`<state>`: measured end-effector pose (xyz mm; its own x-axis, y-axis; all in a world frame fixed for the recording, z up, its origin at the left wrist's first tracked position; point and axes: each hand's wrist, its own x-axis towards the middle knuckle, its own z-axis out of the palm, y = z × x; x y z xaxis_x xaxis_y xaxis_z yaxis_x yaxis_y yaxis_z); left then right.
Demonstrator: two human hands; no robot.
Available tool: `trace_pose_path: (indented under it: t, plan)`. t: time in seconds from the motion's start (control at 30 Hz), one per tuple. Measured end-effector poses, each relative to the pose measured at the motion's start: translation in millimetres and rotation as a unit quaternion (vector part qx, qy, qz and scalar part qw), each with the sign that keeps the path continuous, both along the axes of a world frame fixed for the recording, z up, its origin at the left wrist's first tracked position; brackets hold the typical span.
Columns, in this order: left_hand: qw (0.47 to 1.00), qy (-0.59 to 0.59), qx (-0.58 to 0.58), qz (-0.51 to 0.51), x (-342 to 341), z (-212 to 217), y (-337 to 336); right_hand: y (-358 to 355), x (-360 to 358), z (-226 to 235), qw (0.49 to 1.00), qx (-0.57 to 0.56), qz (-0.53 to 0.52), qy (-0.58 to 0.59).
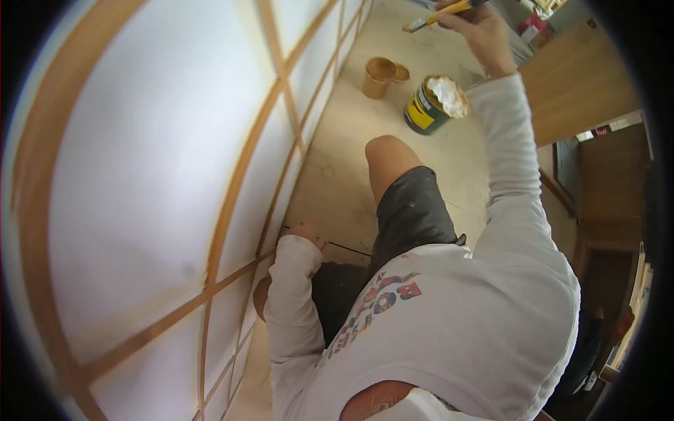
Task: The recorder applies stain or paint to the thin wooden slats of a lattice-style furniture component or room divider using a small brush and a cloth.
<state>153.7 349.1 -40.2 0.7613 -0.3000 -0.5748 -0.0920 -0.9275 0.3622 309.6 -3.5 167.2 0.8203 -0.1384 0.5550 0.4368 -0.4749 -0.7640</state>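
Observation:
A paintbrush (455, 10) with a yellow and black handle is gripped in my right hand (484, 38), raised at the upper right. Its bristle end points left. Below the brush stands a dark green paint can (423, 111) with a yellow label, a crumpled white covering over its top. Left of the can is a brown tub (378, 78), its round lid (401, 73) beside it. My left hand (307, 233) rests low by the foot of the panel; its fingers, partly seen, look spread and hold nothing I can see.
A large white panel with a brown wooden lattice (246, 179) rises along my left side. My bent knee (393, 156) lies between me and the can. Light boards (337, 151) make up the floor. A wooden board (583, 81) stands at the upper right.

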Motion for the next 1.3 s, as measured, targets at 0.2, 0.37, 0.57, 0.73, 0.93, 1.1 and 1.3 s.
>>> trace_pose_path:
  t: [0.2,0.37,0.57,0.73,0.93,1.1,1.3]
  plan:
    - [0.999,-0.017,0.013,-0.025,-19.2,27.7,-49.4,-122.3,101.5,-195.9,0.978,0.080,-0.041,0.187]
    - [0.998,-0.045,-0.016,0.052,-32.9,56.8,-81.4,-109.8,139.5,-247.3,0.940,-0.144,-0.120,0.286]
    - [0.966,-0.120,-0.064,0.220,-80.1,100.4,-95.2,-128.2,181.4,-312.9,0.921,-0.213,-0.073,0.317]
    - [0.874,-0.091,0.052,0.474,-150.6,131.0,-114.1,-123.2,205.7,-324.3,0.908,-0.254,-0.028,0.333]
    - [0.787,-0.171,0.096,0.585,-207.2,138.8,-156.2,-120.4,209.8,-308.3,0.886,-0.305,-0.003,0.349]
    - [0.777,-0.190,0.165,0.577,-231.4,88.1,-150.8,-163.0,226.4,-294.7,0.887,-0.168,0.023,0.429]
    - [0.736,-0.120,0.174,0.644,-243.8,13.0,-138.2,-192.3,220.4,-310.3,0.842,0.309,0.028,0.441]
